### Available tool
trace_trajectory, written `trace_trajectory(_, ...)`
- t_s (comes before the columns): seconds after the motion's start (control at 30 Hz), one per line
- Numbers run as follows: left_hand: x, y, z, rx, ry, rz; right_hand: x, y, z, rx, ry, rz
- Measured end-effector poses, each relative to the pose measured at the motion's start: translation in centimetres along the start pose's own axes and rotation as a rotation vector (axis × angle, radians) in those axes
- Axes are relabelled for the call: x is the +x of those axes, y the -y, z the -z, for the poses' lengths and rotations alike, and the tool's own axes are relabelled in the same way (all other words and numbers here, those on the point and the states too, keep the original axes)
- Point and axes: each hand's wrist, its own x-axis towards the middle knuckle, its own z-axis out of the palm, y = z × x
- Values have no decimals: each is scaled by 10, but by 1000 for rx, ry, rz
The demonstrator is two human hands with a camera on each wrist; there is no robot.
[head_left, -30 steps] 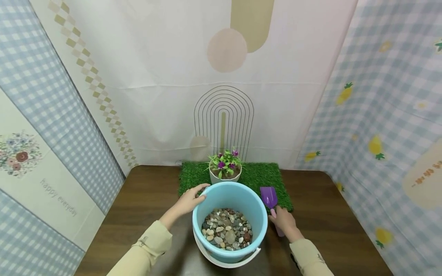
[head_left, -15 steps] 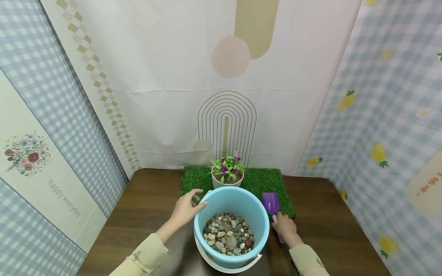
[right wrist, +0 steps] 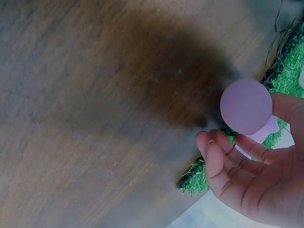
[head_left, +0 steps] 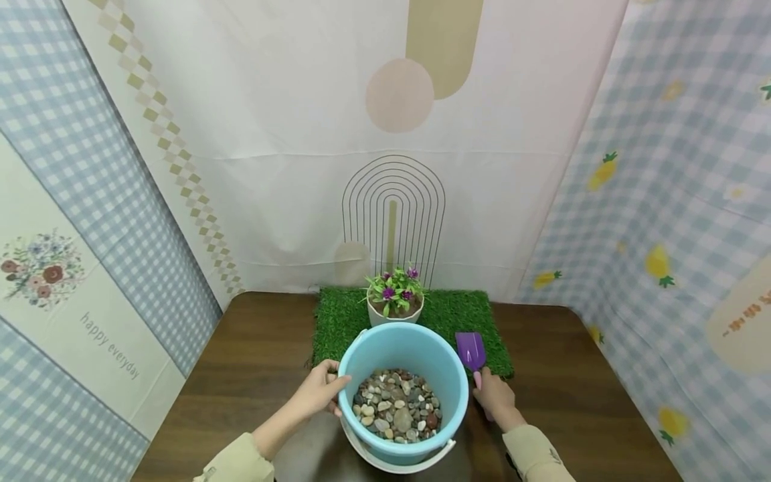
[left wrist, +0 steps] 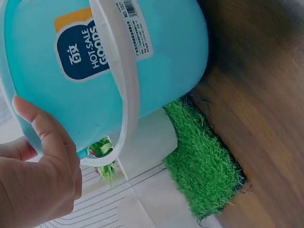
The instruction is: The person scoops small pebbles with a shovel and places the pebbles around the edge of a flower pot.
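A light blue bucket [head_left: 421, 345] stands near the table's front, with pebbles [head_left: 400, 405] in its bottom. Its white handle [head_left: 400, 466] hangs down. My left hand [head_left: 318, 391] grips the bucket's left rim; in the left wrist view the fingers [left wrist: 45, 126] lie against the outer wall, below a printed label [left wrist: 85, 47]. To the right of the bucket, my right hand [head_left: 497, 396] holds a purple hand shovel [head_left: 470, 349] by its pink handle, blade pointing away from me. The handle's round end [right wrist: 246, 107] shows in the right wrist view.
Behind the bucket, a white pot with a purple-flowered plant [head_left: 394, 294] stands on a green artificial grass mat [head_left: 343, 314]. The brown wooden table [head_left: 259, 335] ends at a hanging white cloth [head_left: 289, 201]. Checked cloths border both sides.
My left hand left the far-left part of the bucket's rim, moved back toward me, and now grips the rim lower on its left side. The right hand keeps holding the shovel.
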Motion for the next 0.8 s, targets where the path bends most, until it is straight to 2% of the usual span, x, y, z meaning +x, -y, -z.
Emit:
trace_trajectory(0.1,4,-1,1,49,-3,-28,-1,0,-1,10,6,-1)
trace_trajectory(0.27,14,-3,8,128,34,-79,-2,-2,-3,8,-19,7)
trace_trajectory(0.47,25,-5,14,189,57,-92,-2,-4,-4,15,-47,16)
trace_trajectory(0.63,34,-7,15,247,28,-102,-1,-10,-3,24,-80,18)
trace_trajectory(0.8,38,-11,15,329,-24,-119,-1,-16,1,14,-113,55)
